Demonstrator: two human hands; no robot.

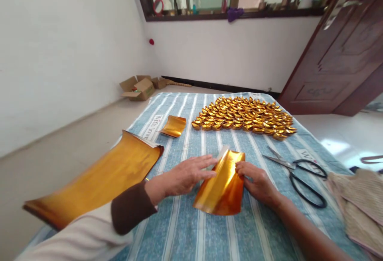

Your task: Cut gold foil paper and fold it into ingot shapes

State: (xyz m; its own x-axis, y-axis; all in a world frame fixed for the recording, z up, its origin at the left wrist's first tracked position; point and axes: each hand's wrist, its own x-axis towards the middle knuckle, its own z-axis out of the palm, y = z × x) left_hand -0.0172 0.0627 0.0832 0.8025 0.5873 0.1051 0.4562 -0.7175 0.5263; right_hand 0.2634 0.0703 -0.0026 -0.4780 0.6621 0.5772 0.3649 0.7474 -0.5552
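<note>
A curled sheet of gold foil paper [223, 187] lies near the middle of the striped cloth [185, 229], toward its near edge. The left hand [185, 175] rests flat on the sheet's left edge, fingers spread. The right hand [257, 183] pinches its right edge, grip closed on the paper. Black scissors [299, 175] lie just right. Folded gold ingots [243, 117] crowd the far edge; a large gold sheet [98, 179] overhangs the left edge.

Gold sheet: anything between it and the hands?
Nothing visible. Both hands already touch the gold sheet: left hand on its left edge, right hand on its right edge. The scissors lie apart, to the right.
</note>
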